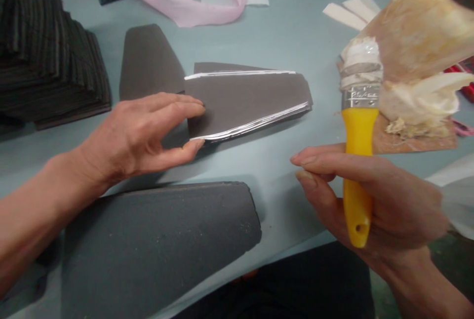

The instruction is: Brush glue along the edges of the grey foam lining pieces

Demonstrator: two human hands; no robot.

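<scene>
My left hand [137, 134] rests at the left end of a small stack of dark grey tapered panels [248, 92]. Its fingertips lie on the top panel, with the thumb apart at the near edge. White paste-like lines run along both long edges of this stack. In my right hand [392, 195] is a paintbrush [358, 136] with a yellow handle, bristles up and coated in white. The thumb and index fingertip of that hand are close together. Another grey panel [150, 62] lies behind my left hand.
A thicker dark panel stack [163, 240] lies near the front edge. At left stands a tall pile of dark pieces [55, 62]. Pink cloth [207, 5] lies at the back. A stained container [422, 22], pale strips [351, 10] and a brown board [414, 143] occupy the right.
</scene>
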